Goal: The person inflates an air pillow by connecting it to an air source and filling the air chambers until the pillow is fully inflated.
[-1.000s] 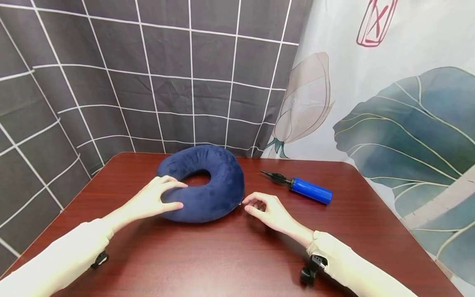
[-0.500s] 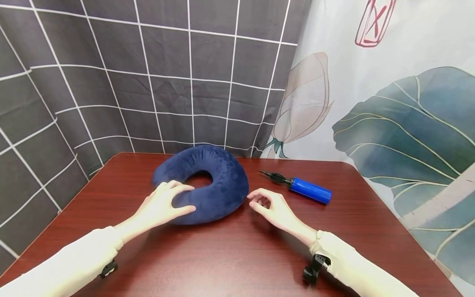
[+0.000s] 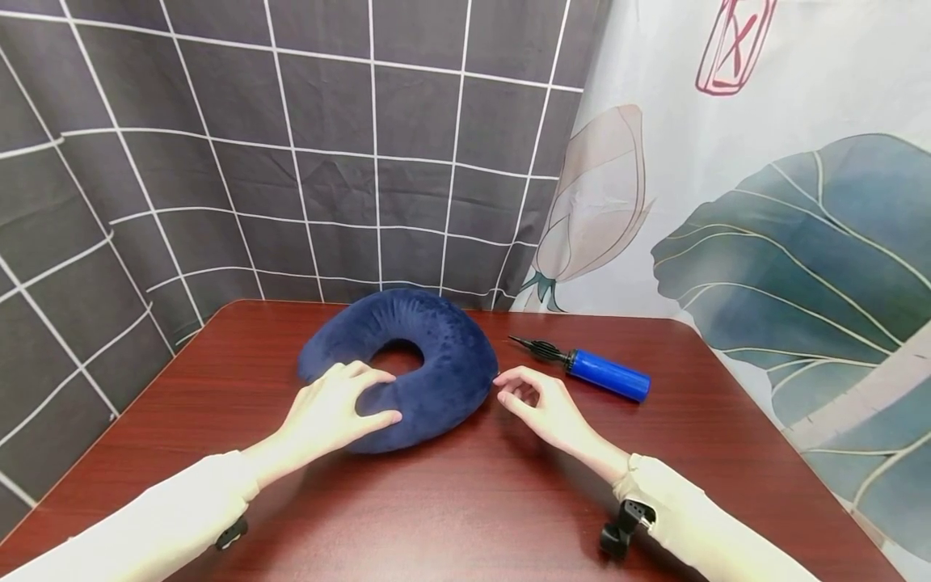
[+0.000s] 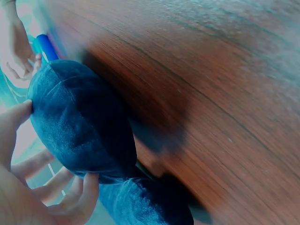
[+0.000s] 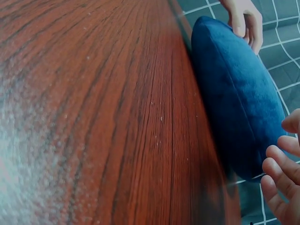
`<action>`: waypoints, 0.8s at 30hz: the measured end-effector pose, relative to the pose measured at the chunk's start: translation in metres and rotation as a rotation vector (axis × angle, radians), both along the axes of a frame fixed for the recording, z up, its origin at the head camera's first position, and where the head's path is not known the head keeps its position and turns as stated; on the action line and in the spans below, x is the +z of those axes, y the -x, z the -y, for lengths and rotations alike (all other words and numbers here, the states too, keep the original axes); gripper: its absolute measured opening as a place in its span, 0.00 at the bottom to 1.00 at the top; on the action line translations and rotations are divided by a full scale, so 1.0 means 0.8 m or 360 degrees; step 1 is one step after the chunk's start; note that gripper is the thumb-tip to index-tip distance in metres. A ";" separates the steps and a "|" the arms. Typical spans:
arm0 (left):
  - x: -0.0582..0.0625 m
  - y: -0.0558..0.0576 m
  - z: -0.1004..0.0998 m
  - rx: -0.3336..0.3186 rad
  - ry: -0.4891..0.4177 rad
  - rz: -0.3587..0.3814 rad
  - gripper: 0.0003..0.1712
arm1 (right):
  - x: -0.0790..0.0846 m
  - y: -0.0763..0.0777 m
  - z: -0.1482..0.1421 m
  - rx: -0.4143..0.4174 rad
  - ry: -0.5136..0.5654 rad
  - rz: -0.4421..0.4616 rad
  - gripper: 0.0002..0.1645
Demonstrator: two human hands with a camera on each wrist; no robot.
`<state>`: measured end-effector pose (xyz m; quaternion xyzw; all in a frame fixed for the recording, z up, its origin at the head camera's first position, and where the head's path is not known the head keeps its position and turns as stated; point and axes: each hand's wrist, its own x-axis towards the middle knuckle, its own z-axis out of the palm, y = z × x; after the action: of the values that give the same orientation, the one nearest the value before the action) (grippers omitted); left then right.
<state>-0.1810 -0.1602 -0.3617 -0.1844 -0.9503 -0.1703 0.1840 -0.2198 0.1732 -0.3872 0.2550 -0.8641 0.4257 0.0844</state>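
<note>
A navy plush U-shaped neck pillow (image 3: 458,356) lies on the table. My left hand (image 3: 330,412) grips its near arm, with the thumb on the near side and the fingers over the top toward the central hole. In the left wrist view the thumb and fingers of that hand (image 4: 28,187) curve round the padded arm. My right hand (image 3: 541,404) is at the pillow's right edge, fingers loosely bent and fingertips right at the fabric. The right wrist view shows spread fingertips (image 5: 276,166) beside the end of the pillow.
To the right lies a hand pump (image 3: 607,374) with a blue barrel and black nozzle. The brown wooden table (image 3: 436,517) ends just behind the pillow. A dark gridded curtain (image 3: 327,186) and a white leaf-print curtain (image 3: 625,267) hang behind it.
The pillow has shifted and turned slightly to the right. My left hand has moved right with it, and the right hand has moved a little right, staying at its edge.
</note>
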 end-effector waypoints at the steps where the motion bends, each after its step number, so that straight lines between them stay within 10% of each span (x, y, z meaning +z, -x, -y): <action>1: 0.000 0.000 -0.001 -0.0002 0.0004 -0.0015 0.27 | 0.000 0.000 0.000 -0.0002 0.0000 -0.0003 0.11; 24: -0.003 -0.001 -0.016 -0.0106 -0.0017 -0.0114 0.26 | 0.013 0.005 0.004 -0.0084 -0.0026 -0.0212 0.18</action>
<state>-0.1806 -0.1475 -0.3639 -0.2210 -0.9355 -0.1747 0.2133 -0.2238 0.1702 -0.3770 0.2607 -0.8663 0.3985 0.1509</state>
